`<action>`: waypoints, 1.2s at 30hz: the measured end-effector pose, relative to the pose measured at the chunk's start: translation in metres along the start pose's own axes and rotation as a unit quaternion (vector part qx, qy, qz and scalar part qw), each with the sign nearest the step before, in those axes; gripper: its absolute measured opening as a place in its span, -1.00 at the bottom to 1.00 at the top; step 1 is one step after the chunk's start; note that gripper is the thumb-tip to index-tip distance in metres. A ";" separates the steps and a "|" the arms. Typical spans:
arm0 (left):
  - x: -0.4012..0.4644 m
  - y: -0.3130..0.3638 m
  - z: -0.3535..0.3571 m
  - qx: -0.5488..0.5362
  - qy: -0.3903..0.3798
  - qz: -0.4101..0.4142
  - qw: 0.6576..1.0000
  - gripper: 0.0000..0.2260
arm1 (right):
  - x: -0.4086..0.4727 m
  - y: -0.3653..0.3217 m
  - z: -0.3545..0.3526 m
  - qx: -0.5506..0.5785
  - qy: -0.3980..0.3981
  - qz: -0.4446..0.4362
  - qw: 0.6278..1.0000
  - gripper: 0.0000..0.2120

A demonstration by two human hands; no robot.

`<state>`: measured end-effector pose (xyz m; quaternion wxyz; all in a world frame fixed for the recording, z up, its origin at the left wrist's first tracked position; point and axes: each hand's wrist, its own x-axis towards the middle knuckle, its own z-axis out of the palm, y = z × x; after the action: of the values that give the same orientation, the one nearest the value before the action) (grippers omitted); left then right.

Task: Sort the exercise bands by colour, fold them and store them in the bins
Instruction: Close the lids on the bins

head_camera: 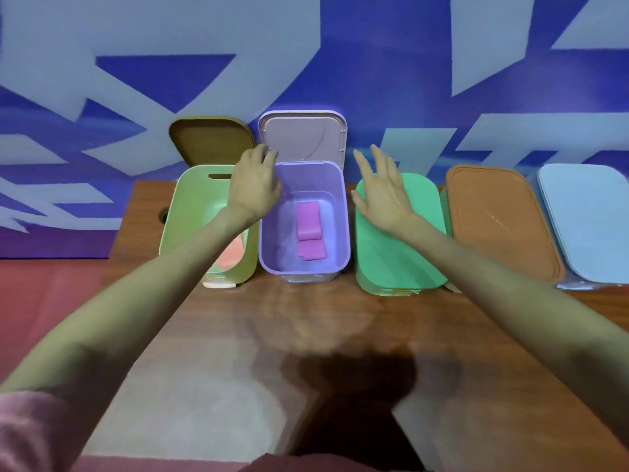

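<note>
A lilac bin (pixel 343 233) stands without its cover at the middle of a row, with folded purple bands (pixel 309 229) on its floor. Its lilac lid (pixel 303 136) leans upright against the wall behind it. My left hand (pixel 253 183) hovers over the bin's left rim with relaxed fingers, its fingertips close to the lid's lower left corner. My right hand (pixel 383 190) is spread flat and empty to the right of the bin, above a green lid. To the left, a light green bin (pixel 190 199) holds a salmon-pink band (pixel 231 255), partly hidden by my left forearm.
A tan lid (pixel 211 137) leans on the wall behind the light green bin. Right of the lilac bin are closed bins with a green lid (pixel 401 253), an orange lid (pixel 500 219) and a pale blue lid (pixel 589 219). All stand on a wooden table (pixel 306 335).
</note>
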<state>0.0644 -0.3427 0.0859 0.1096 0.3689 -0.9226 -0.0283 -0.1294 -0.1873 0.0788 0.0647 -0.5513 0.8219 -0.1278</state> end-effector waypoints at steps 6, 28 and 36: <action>0.047 -0.030 -0.015 0.057 0.023 0.071 0.996 -0.67 | 0.064 -0.038 0.004 -0.067 0.044 -0.022 0.997 -0.35; 0.049 -0.027 -0.030 0.022 -0.006 0.056 0.998 -0.77 | 0.076 -0.065 -0.009 -0.091 0.080 0.040 0.992 -0.91; 0.012 -0.017 -0.075 -0.038 0.099 0.070 0.992 -0.76 | 0.036 -0.067 -0.053 -0.089 0.197 -0.047 0.975 -0.89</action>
<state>0.0841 -0.3607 0.1591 0.2165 0.3001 -0.9288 -0.0190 -0.0966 -0.2369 0.1494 -0.1544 -0.5565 0.7999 -0.1631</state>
